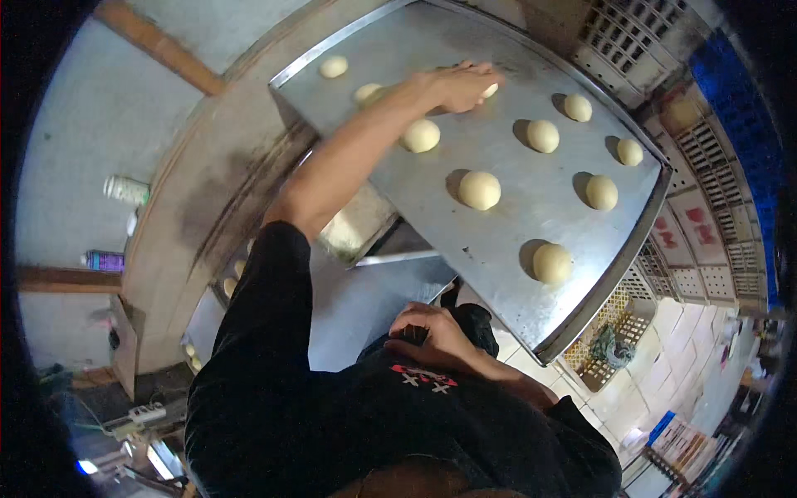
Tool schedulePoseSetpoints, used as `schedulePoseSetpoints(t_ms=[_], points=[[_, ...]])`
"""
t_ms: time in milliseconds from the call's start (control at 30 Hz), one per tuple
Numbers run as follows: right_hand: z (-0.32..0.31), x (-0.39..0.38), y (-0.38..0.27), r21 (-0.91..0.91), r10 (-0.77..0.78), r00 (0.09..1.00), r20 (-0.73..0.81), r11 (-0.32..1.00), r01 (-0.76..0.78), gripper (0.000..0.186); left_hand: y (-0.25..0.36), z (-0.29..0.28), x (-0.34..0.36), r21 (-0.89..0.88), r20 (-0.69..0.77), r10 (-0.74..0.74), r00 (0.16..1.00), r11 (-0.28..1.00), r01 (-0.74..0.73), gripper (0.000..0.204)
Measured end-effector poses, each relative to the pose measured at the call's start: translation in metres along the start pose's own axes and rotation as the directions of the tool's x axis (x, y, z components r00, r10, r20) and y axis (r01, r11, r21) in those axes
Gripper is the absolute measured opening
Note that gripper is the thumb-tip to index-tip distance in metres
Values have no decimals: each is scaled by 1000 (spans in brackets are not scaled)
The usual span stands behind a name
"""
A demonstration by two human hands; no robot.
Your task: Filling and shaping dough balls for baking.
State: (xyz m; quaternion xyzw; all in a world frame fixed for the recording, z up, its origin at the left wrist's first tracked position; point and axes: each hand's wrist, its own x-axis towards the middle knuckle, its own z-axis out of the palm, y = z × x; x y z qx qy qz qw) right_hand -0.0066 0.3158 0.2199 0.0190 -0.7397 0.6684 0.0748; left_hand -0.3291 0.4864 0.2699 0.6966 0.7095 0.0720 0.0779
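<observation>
My left hand (465,87) reaches across a large metal baking tray (415,50). Its fingers close over a pale dough ball (491,90), only part of which shows. Several more smooth round dough balls (479,191) sit spaced apart on the tray, one (552,263) close to the near right corner. Beneath my left forearm, another ball (369,94) is partly covered. Against my waist, my right hand (440,334) is curled, away from the tray; something dark shows within its fingers, too unclear to name.
Below the tray, a lower metal surface (357,307) stands near my waist, with more dough pieces (230,286) at left. A yellow plastic basket (594,375) holding a greyish cloth (613,349) is on the tiled floor. Stacked plastic crates (701,220) line the right side.
</observation>
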Motion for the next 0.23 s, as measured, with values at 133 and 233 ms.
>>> schedulePoseSetpoints(t_ms=[133,233], points=[[15,2,-1,-38,18,995,94,999,-14,14,4,-38,-63,-180,-548,-15,836,978,-101,67],[27,5,3,-59,80,991,106,995,-74,12,8,-39,-185,-365,-676,-254,691,931,-15,87]])
